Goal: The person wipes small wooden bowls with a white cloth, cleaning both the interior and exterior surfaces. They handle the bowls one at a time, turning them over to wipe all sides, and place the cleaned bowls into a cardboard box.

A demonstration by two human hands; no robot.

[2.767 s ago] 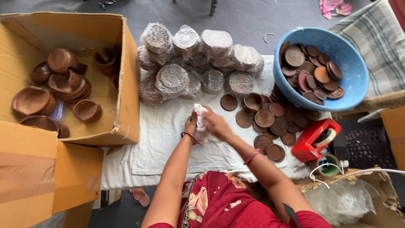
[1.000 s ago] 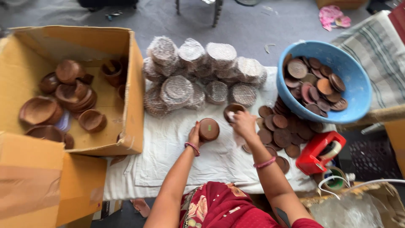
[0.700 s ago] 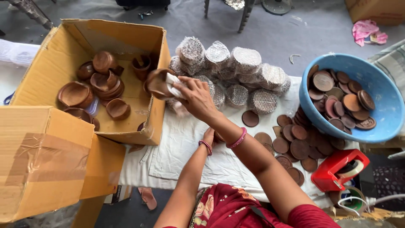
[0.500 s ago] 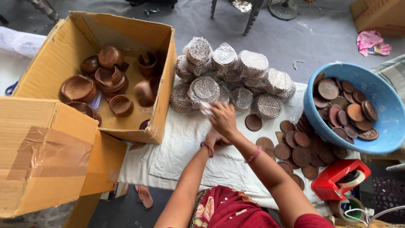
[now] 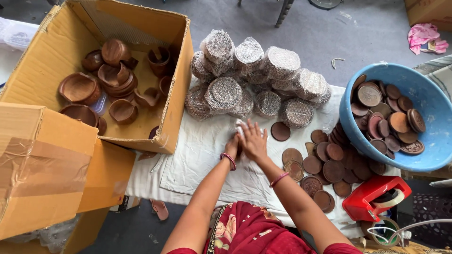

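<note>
My left hand (image 5: pixel 232 146) and my right hand (image 5: pixel 254 140) are pressed together over the white cloth (image 5: pixel 197 160) covering the table. Both are closed on a piece of white wrap (image 5: pixel 240 125) that sticks out above the fingers. Whatever lies inside the wrap is hidden by my hands. A single round brown disc (image 5: pixel 280 131) lies just right of them. Several wrapped round bundles (image 5: pixel 223 94) are stacked just beyond my hands. Loose brown discs (image 5: pixel 334 169) are spread on the cloth to the right.
An open cardboard box (image 5: pixel 174 94) on the left holds several brown wooden bowls (image 5: pixel 77 87). A taped cardboard box (image 5: pixel 42 174) stands in front of it. A blue basin (image 5: pixel 348 131) of discs and a red tape dispenser (image 5: pixel 372 197) are at right.
My right hand reached to the cardboard box, then came back to the middle with white wrap. Both hands have now come together lower on the cloth.
</note>
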